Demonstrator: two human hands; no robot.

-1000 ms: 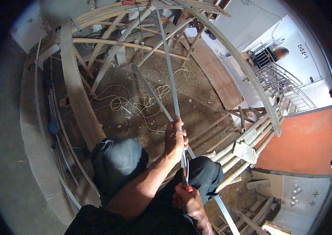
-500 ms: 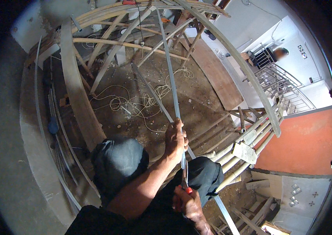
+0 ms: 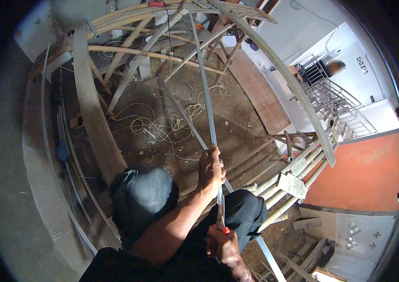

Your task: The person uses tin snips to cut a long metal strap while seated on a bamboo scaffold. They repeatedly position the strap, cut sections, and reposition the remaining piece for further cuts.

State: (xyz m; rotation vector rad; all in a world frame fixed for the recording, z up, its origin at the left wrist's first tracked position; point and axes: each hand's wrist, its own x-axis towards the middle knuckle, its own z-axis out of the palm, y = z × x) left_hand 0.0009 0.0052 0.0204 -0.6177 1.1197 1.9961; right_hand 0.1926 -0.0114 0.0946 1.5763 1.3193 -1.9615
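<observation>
My left hand (image 3: 211, 170) is wrapped round a long, thin metal channel (image 3: 205, 89), which runs away from me to the far bamboo poles. In my right hand (image 3: 223, 244), close to my right knee, are tin snips (image 3: 221, 217) with red on the handles. The blades meet the near end of that channel, just below my left hand. A second metal channel (image 3: 183, 113) crosses behind my left hand, passes under my right leg and comes out at the lower right. Whether my left fingers also touch this second channel, I cannot tell.
Bamboo poles (image 3: 157, 54) and a wooden plank (image 3: 93, 103) frame a drop to a dirty floor with a coiled cream cable (image 3: 157, 124). More bamboo (image 3: 274, 195) lies by my right knee. Metal strips (image 3: 70, 164) lie left. A person (image 3: 319, 70) is beyond a railing (image 3: 338, 101).
The snips' blades looked apart before and now look closer together at the channel's end. My left hand keeps its grip, with hardly any shift.
</observation>
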